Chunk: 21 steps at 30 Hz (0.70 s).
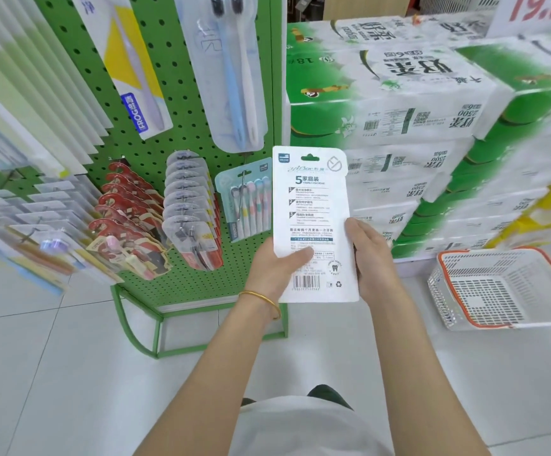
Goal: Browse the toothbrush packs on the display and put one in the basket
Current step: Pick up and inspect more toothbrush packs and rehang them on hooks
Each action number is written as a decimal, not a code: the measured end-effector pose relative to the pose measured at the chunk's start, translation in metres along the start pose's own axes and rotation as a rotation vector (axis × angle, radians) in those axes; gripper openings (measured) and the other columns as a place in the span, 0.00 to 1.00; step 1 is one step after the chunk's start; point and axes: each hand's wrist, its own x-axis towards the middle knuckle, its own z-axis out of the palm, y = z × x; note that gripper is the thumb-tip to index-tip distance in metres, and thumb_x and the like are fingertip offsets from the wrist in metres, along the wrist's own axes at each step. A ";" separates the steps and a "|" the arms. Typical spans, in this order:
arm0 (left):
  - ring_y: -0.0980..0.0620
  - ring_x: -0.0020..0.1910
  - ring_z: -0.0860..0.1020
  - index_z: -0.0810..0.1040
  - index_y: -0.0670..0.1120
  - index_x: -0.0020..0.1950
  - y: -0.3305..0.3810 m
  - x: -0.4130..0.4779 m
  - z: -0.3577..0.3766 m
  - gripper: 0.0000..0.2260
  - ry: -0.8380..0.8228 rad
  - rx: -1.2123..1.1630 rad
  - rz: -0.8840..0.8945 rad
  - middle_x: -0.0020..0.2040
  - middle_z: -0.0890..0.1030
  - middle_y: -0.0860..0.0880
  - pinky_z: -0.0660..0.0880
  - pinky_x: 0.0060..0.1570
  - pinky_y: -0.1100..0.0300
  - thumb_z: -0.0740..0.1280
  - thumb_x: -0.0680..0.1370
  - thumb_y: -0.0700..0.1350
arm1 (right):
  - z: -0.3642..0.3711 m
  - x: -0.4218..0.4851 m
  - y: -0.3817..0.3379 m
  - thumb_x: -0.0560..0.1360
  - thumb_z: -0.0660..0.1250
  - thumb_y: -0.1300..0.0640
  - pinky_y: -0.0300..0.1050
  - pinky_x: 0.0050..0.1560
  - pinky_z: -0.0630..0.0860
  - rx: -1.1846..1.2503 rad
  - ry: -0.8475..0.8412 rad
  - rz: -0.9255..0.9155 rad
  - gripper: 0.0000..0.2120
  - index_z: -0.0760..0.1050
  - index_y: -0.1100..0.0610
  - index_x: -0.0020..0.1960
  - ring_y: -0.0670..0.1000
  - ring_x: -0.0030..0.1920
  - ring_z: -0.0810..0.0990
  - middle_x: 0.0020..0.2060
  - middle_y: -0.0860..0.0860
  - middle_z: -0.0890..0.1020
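Observation:
I hold a white five-brush toothbrush pack [312,205] upright in front of me, its printed back with barcode facing me. My left hand [275,268] grips its lower left edge, thumb across the print. My right hand [371,258] grips its right edge, fingers behind the card. The white basket [458,311] with an orange rim sits on the floor at the right, with nothing inside. Another pack of the same kind [246,202] hangs on the green pegboard display [182,133] just left of the held one.
More toothbrush packs hang on the pegboard: red ones [126,205], clear ones [188,199], a blue-and-white pair [231,77]. Stacked tissue bundles [415,126] fill the right. White floor tiles [70,373] lie below, beside the display's green foot [142,337].

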 end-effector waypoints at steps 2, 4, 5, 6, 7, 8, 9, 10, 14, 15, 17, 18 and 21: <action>0.50 0.48 0.82 0.79 0.47 0.51 -0.001 0.000 -0.001 0.09 0.025 0.009 0.008 0.49 0.83 0.50 0.78 0.51 0.54 0.69 0.74 0.35 | 0.002 -0.003 0.000 0.79 0.61 0.62 0.55 0.49 0.79 -0.010 -0.086 -0.046 0.06 0.77 0.58 0.49 0.57 0.45 0.82 0.45 0.57 0.84; 0.51 0.48 0.82 0.80 0.50 0.48 -0.001 -0.002 -0.002 0.07 0.044 0.050 0.007 0.48 0.83 0.51 0.78 0.51 0.54 0.70 0.74 0.38 | 0.001 -0.004 -0.001 0.79 0.62 0.63 0.57 0.51 0.78 -0.029 -0.128 -0.081 0.06 0.77 0.58 0.51 0.58 0.46 0.82 0.48 0.58 0.83; 0.51 0.48 0.82 0.80 0.51 0.47 0.001 -0.001 -0.003 0.06 0.054 0.071 0.005 0.47 0.84 0.52 0.78 0.51 0.55 0.70 0.74 0.40 | -0.001 -0.005 -0.001 0.78 0.62 0.64 0.57 0.50 0.78 -0.026 -0.148 -0.088 0.06 0.77 0.58 0.51 0.58 0.46 0.82 0.47 0.58 0.84; 0.52 0.47 0.82 0.80 0.51 0.46 0.003 0.000 -0.003 0.05 0.060 0.087 0.007 0.46 0.83 0.52 0.79 0.50 0.56 0.70 0.75 0.41 | -0.002 -0.005 -0.002 0.78 0.62 0.64 0.55 0.49 0.79 -0.012 -0.170 -0.086 0.06 0.77 0.58 0.51 0.56 0.45 0.82 0.47 0.56 0.84; 0.54 0.45 0.82 0.80 0.51 0.46 0.006 0.002 -0.004 0.04 0.068 0.103 0.017 0.45 0.83 0.53 0.79 0.47 0.59 0.70 0.75 0.42 | -0.005 -0.005 -0.002 0.77 0.62 0.64 0.53 0.47 0.81 0.002 -0.200 -0.083 0.06 0.76 0.58 0.50 0.55 0.44 0.83 0.45 0.55 0.85; 0.56 0.43 0.82 0.80 0.50 0.47 0.011 0.005 -0.005 0.03 0.086 0.119 0.034 0.45 0.83 0.53 0.79 0.43 0.63 0.70 0.75 0.42 | -0.007 -0.007 -0.002 0.77 0.62 0.64 0.49 0.43 0.81 0.013 -0.232 -0.078 0.05 0.76 0.58 0.49 0.53 0.42 0.83 0.43 0.53 0.85; 0.57 0.42 0.81 0.79 0.48 0.48 0.017 0.008 -0.006 0.03 0.111 0.131 0.061 0.45 0.82 0.54 0.79 0.39 0.66 0.69 0.75 0.42 | -0.008 -0.008 -0.002 0.76 0.63 0.64 0.47 0.41 0.80 0.016 -0.264 -0.072 0.05 0.76 0.58 0.48 0.52 0.41 0.83 0.42 0.53 0.85; 0.58 0.42 0.81 0.79 0.48 0.50 0.024 0.011 -0.006 0.04 0.134 0.139 0.092 0.44 0.82 0.54 0.78 0.38 0.67 0.69 0.76 0.42 | -0.010 -0.010 -0.001 0.74 0.64 0.63 0.45 0.39 0.80 0.017 -0.295 -0.059 0.04 0.76 0.58 0.48 0.51 0.40 0.83 0.41 0.52 0.85; 0.56 0.42 0.81 0.78 0.43 0.55 0.047 0.022 -0.011 0.09 0.243 0.134 0.192 0.45 0.82 0.54 0.78 0.39 0.65 0.68 0.76 0.44 | -0.017 -0.008 0.003 0.70 0.70 0.61 0.46 0.42 0.79 0.012 -0.388 -0.016 0.05 0.79 0.55 0.46 0.52 0.43 0.83 0.44 0.54 0.84; 0.54 0.44 0.82 0.77 0.42 0.55 0.050 0.025 -0.012 0.10 0.276 0.117 0.205 0.47 0.82 0.51 0.80 0.43 0.60 0.68 0.76 0.45 | -0.019 -0.007 0.005 0.69 0.71 0.61 0.46 0.43 0.79 0.007 -0.411 -0.012 0.06 0.81 0.54 0.45 0.53 0.43 0.83 0.45 0.54 0.84; 0.50 0.47 0.82 0.77 0.43 0.55 0.054 0.028 -0.014 0.11 0.299 0.106 0.217 0.50 0.83 0.48 0.79 0.49 0.50 0.68 0.76 0.46 | -0.019 -0.008 0.006 0.65 0.76 0.55 0.48 0.44 0.79 0.008 -0.442 0.006 0.10 0.82 0.53 0.46 0.53 0.44 0.83 0.45 0.55 0.84; 0.49 0.48 0.82 0.77 0.45 0.53 0.055 0.027 -0.014 0.09 0.298 0.102 0.220 0.50 0.83 0.48 0.79 0.50 0.49 0.68 0.76 0.47 | -0.018 -0.008 0.007 0.61 0.79 0.50 0.49 0.45 0.79 0.007 -0.440 0.023 0.17 0.82 0.55 0.47 0.54 0.44 0.83 0.46 0.56 0.84; 0.50 0.47 0.82 0.75 0.48 0.49 0.056 0.026 -0.015 0.06 0.303 0.068 0.190 0.48 0.83 0.49 0.79 0.49 0.51 0.66 0.78 0.49 | -0.009 -0.010 0.010 0.62 0.77 0.39 0.59 0.58 0.72 0.070 -0.396 0.082 0.40 0.72 0.68 0.59 0.60 0.53 0.77 0.54 0.65 0.78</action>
